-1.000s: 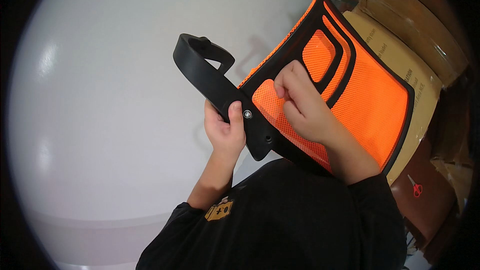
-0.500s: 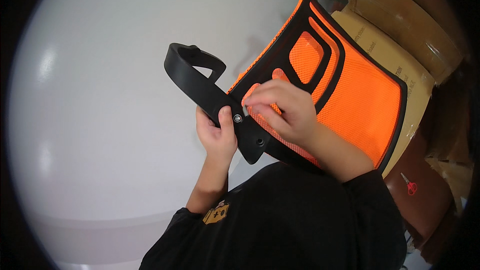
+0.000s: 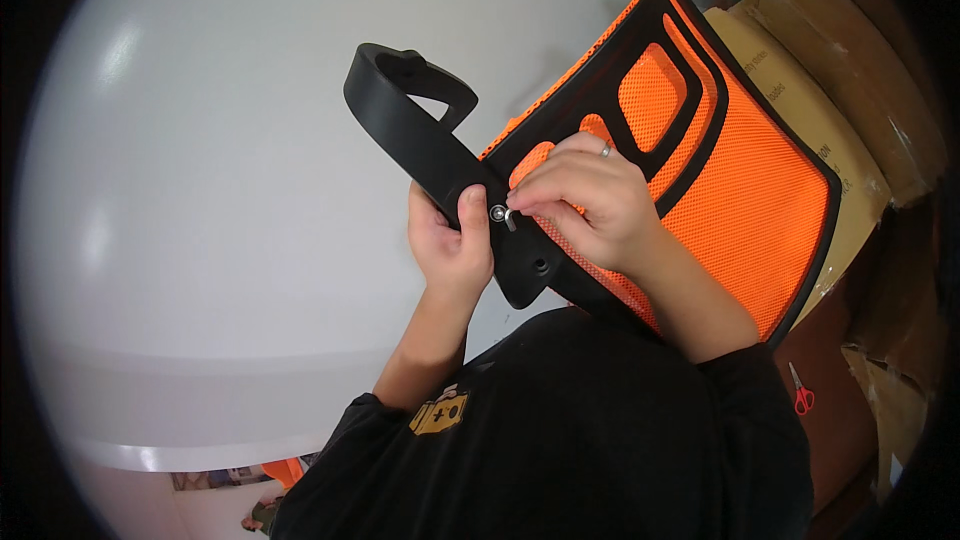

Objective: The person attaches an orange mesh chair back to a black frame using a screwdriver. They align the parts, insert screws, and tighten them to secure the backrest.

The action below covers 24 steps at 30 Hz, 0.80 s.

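Note:
My left hand (image 3: 450, 240) is closed round the lower part of a black plastic chair armrest (image 3: 410, 125), its thumb lying on the near face. Beside that thumb a silver bolt (image 3: 498, 212) sits in the armrest. My right hand (image 3: 600, 205) pinches a short, bent metal hex key (image 3: 511, 222) right next to the bolt; most of the key is hidden by the fingers. Below the bolt is an open hole (image 3: 541, 265). The armrest lies against the edge of a chair backrest (image 3: 735, 215) with a black frame and orange mesh.
Cardboard (image 3: 835, 50) stands behind the backrest at the right. Red-handled scissors (image 3: 803, 398) lie on a brown surface (image 3: 830, 440) at the lower right. A pale wall (image 3: 220, 190) fills the left side. Something orange (image 3: 285, 470) shows at the lower left.
The armrest, backrest and both hands have shifted a little up and to the right in view. The hex key's bent end now shows more clearly beside the bolt.

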Available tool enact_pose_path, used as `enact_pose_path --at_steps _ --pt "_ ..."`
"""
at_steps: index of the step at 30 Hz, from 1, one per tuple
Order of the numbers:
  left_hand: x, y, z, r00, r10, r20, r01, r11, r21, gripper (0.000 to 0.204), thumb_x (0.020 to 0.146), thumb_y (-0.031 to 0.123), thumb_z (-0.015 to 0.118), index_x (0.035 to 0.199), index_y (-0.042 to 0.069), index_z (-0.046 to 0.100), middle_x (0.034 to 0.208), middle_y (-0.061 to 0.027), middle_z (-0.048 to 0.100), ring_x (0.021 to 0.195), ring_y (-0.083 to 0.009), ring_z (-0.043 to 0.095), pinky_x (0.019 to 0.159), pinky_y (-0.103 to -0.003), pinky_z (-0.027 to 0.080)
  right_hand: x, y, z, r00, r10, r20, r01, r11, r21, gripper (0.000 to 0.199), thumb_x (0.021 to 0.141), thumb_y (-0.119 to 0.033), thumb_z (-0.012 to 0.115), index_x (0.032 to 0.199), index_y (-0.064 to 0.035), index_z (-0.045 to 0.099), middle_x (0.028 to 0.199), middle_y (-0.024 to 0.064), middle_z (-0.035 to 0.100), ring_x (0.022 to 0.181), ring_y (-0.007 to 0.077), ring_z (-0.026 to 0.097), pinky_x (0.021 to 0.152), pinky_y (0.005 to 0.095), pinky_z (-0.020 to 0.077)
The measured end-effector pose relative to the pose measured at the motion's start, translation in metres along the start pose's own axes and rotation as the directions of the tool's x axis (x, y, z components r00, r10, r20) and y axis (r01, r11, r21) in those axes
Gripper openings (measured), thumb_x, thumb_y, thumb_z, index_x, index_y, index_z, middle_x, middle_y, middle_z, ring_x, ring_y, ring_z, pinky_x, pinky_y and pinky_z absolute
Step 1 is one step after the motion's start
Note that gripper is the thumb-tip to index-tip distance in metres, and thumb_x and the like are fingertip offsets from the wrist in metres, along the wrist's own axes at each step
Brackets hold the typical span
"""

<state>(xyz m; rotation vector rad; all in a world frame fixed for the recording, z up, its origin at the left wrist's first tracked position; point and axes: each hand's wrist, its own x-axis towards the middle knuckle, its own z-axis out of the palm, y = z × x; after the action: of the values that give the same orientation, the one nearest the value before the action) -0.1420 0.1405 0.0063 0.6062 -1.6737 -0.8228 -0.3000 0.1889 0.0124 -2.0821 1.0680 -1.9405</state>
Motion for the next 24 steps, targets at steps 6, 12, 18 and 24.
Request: enact_pose_path --at_steps 6,12,18,24 --pt "0.002 0.0 0.008 1.0 -0.013 0.019 0.013 1.0 0.005 0.027 0.086 0.007 0.051 0.108 -0.005 0.042 0.096 -0.0069 0.051 0.085 -0.0102 0.048 0.078 -0.023 0.039 -0.002 0.008 -0.002 0.996 -0.038 -0.085 0.038 0.999 0.0 0.011 0.067 -0.001 0.067 0.074 -0.0078 0.061 0.072 0.0023 0.064 0.066 0.0151 0.06 0.068 0.0281 0.0404" --pt "0.004 0.0 0.017 0.999 -0.019 0.03 0.019 1.0 -0.001 0.027 0.085 0.005 0.051 0.108 -0.005 0.042 0.096 -0.0066 0.051 0.085 -0.0096 0.048 0.077 -0.022 0.039 -0.005 0.012 -0.008 0.998 -0.005 -0.06 0.007 0.999 0.034 0.013 0.067 0.0 0.067 0.073 -0.0081 0.06 0.072 0.002 0.064 0.066 0.0152 0.059 0.068 0.0287 0.0406" --pt "0.0 0.0 0.017 0.999 -0.031 0.027 0.031 1.0 0.008 0.026 0.085 0.005 0.051 0.108 -0.005 0.042 0.095 -0.0061 0.052 0.084 -0.0092 0.048 0.076 -0.022 0.039 -0.007 0.01 -0.011 0.999 -0.044 -0.029 0.044 0.999 -0.008 0.015 0.065 0.002 0.066 0.074 -0.0085 0.06 0.072 0.0014 0.063 0.065 0.0156 0.057 0.066 0.0271 0.0407" --pt "-0.006 -0.009 0.019 0.999 -0.046 -0.005 0.046 0.999 -0.025 0.025 0.085 0.006 0.051 0.107 -0.005 0.043 0.094 -0.0061 0.052 0.083 -0.0093 0.048 0.076 -0.022 0.039 -0.014 0.016 -0.007 0.997 -0.076 -0.02 0.076 0.997 -0.018 0.011 0.066 -0.002 0.066 0.074 -0.0083 0.062 0.072 0.0018 0.06 0.069 0.0208 0.054 0.061 0.0295 0.044"
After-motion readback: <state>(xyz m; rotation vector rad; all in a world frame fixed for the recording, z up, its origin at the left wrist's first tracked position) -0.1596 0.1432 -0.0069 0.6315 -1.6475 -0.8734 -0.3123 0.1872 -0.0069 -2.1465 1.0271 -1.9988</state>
